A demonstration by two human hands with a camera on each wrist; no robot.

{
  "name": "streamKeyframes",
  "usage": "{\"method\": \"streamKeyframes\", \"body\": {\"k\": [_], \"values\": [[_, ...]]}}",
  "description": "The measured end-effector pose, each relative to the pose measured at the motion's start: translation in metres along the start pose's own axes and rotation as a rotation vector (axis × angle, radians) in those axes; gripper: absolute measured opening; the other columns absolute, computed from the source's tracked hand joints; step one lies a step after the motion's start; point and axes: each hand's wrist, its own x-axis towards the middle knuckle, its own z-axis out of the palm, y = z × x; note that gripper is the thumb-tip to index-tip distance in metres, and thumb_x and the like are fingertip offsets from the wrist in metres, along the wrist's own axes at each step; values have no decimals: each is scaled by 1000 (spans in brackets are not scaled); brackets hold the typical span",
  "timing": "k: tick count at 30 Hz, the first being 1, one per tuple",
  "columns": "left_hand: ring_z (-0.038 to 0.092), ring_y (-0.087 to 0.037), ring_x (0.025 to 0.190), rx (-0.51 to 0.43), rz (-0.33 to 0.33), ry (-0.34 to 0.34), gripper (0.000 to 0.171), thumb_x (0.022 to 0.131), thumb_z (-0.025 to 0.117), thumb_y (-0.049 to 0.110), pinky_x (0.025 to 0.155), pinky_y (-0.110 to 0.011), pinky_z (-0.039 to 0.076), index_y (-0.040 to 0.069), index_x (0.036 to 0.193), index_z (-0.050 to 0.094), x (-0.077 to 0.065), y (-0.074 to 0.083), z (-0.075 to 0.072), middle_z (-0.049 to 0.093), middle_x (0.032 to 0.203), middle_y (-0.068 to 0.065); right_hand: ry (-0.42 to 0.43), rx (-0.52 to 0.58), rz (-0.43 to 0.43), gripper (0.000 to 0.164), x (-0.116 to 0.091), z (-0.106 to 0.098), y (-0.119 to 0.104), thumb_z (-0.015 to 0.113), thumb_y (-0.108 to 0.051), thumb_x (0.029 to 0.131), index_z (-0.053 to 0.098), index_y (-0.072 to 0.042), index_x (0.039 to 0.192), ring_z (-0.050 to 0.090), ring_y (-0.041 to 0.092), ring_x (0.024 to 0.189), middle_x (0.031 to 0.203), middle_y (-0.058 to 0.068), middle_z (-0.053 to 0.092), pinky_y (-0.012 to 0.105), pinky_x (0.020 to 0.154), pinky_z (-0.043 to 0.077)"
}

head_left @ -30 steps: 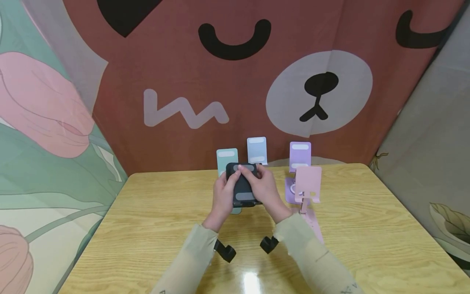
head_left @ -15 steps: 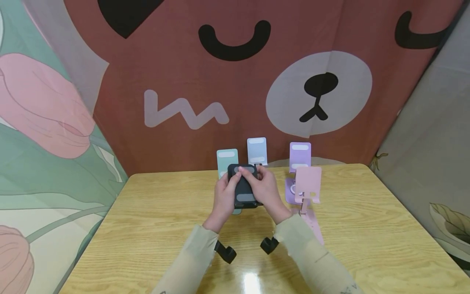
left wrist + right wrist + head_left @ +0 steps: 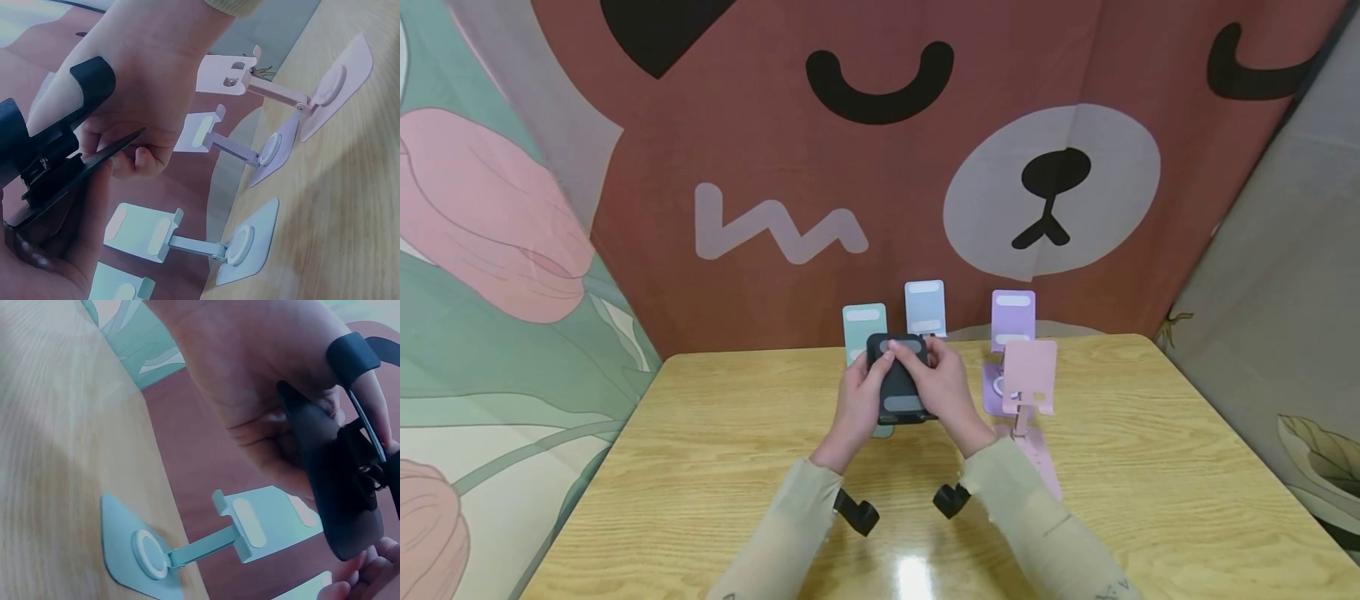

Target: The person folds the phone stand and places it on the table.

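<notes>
Both hands hold a black phone stand above the table, folded compact, its padded cradle facing me. The left hand grips its left side, thumb on the front. On the right side, the right hand grips it, its thumb also pressing the front near the upper pad. Both wrist views show the stand's flat base plate lying close behind the cradle, with the hinge parts between them. Fingers behind the stand are partly hidden in the head view.
A green stand is partly hidden behind the hands. Beyond it is a light blue stand. To the right stand a purple one and a nearer pink one, all unfolded on the wooden table. A patterned cloth backs the table.
The black stand has shifted very slightly right in the hands' grip. The thumbs stay on its front, and the other stands have not moved.
</notes>
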Motion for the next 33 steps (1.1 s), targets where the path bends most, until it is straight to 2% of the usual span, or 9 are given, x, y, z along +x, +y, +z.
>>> {"method": "streamKeyframes", "body": {"k": [7, 10, 13, 19, 25, 33], "values": [[68, -22, 87, -9, -26, 18, 44, 106, 55, 39, 75, -32, 56, 1, 124, 65, 3, 6, -7, 68, 106, -14, -27, 59, -33, 60, 4, -9, -4, 67, -61, 92, 58, -12, 125, 62, 26, 92, 105, 11, 66, 37, 82, 52], [68, -21, 82, -16, -35, 37, 44, 105, 55, 39, 71, -32, 57, -1, 121, 64, 4, 9, -12, 68, 101, -14, 11, 39, -71, 55, 6, -16, -6, 65, -60, 94, 60, -12, 122, 60, 27, 96, 105, 11, 66, 38, 82, 50], [69, -21, 78, -21, -39, 64, 42, 105, 55, 37, 69, -32, 58, -2, 119, 64, 4, 13, -18, 69, 98, -15, 36, 20, -124, 49, 6, -25, -9, 66, -56, 95, 62, -11, 116, 58, 27, 92, 101, 10, 65, 38, 77, 48], [70, -22, 80, -10, -31, 105, 39, 105, 57, 33, 70, -33, 59, -3, 118, 65, 5, 22, -32, 71, 100, -16, 80, -36, -192, 42, 1, -43, -19, 67, -49, 97, 63, -10, 112, 55, 22, 89, 98, 8, 63, 33, 75, 46], [67, -22, 79, 18, -46, 143, 37, 106, 55, 33, 69, -32, 57, 0, 119, 64, 5, 28, -51, 67, 100, -17, 148, -60, -252, 41, 0, -63, -22, 67, -47, 97, 64, -9, 110, 55, 21, 84, 93, 7, 61, 29, 71, 44], [66, -19, 80, 114, -80, 207, 43, 106, 53, 38, 70, -29, 55, 0, 123, 63, -1, 28, -87, 67, 102, -17, 255, -58, -291, 39, 0, -90, -21, 68, -43, 98, 65, -6, 111, 54, 20, 84, 92, 8, 61, 26, 68, 43]]}}
